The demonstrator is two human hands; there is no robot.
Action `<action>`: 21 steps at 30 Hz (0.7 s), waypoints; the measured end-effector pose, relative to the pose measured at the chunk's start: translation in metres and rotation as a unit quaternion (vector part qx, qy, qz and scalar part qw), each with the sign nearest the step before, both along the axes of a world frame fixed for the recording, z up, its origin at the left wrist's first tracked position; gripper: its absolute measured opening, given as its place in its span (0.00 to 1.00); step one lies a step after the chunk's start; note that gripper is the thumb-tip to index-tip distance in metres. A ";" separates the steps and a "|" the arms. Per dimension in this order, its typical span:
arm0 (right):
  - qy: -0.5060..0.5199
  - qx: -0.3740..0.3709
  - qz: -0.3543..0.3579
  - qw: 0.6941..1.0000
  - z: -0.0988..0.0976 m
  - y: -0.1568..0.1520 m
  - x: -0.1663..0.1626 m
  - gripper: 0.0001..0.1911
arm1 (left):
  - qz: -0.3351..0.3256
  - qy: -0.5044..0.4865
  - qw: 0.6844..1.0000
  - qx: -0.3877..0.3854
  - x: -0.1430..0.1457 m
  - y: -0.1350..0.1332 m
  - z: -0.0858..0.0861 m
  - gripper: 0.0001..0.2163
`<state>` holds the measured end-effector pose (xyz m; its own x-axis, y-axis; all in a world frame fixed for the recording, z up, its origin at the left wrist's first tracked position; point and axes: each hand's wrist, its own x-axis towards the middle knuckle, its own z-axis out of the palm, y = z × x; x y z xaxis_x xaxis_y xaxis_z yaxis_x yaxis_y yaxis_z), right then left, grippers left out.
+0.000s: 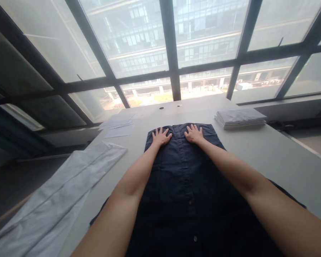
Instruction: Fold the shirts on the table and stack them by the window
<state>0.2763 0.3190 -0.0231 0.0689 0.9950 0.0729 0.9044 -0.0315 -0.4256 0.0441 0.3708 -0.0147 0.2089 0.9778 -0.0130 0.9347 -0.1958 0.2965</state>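
Note:
A dark navy buttoned garment (pixel 187 182) lies spread lengthwise on a pale grey table (pixel 283 157), its button row running down the middle. My left hand (pixel 161 136) rests flat on the garment near its far edge, fingers spread. My right hand (pixel 194 133) lies flat beside it, a little to the right of the button row, fingers also spread. Both hands press on the cloth and hold nothing.
A stack of folded white cloth (pixel 240 118) sits at the far right of the table. Loose white sheets (pixel 119 125) lie at the far left. A long white garment (pixel 59 200) hangs over the table's left edge. Large windows stand behind the table.

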 end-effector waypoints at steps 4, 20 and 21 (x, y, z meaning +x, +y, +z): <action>0.004 0.089 -0.041 0.995 0.005 -0.010 -0.004 0.30 | 0.020 0.004 1.000 0.003 -0.001 -0.001 0.000 0.35; 0.021 0.041 0.055 0.997 0.014 -0.183 0.008 0.28 | 0.028 -0.062 0.997 0.027 0.005 -0.016 0.016 0.37; 0.014 0.033 0.047 0.998 0.010 -0.198 0.014 0.29 | 0.014 -0.066 0.997 0.039 0.005 -0.023 0.018 0.34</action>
